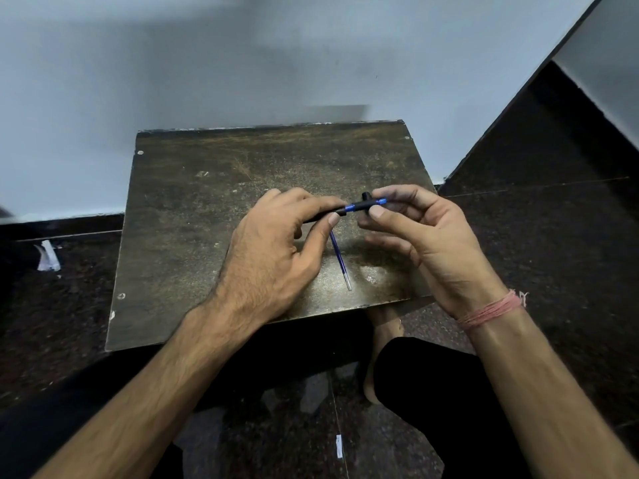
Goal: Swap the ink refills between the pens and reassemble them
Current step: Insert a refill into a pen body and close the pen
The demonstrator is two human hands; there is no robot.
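A black and blue pen (pixel 356 206) is held level above the small dark wooden table (pixel 193 209). My left hand (pixel 273 250) grips its black barrel end between thumb and fingers. My right hand (pixel 418 233) pinches the blue end with the black clip part between thumb and forefinger. A loose blue ink refill (pixel 340 261) with a clear tip lies on the table just below the pen, slanting toward me. Most of the barrel is hidden inside my left hand. No second pen is visible.
The table stands against a pale wall (pixel 242 63) on a dark speckled floor (pixel 536 236). My crossed legs and a bare foot (pixel 383 326) lie under the table's near edge. Paper scraps (pixel 46 257) lie on the floor at the left.
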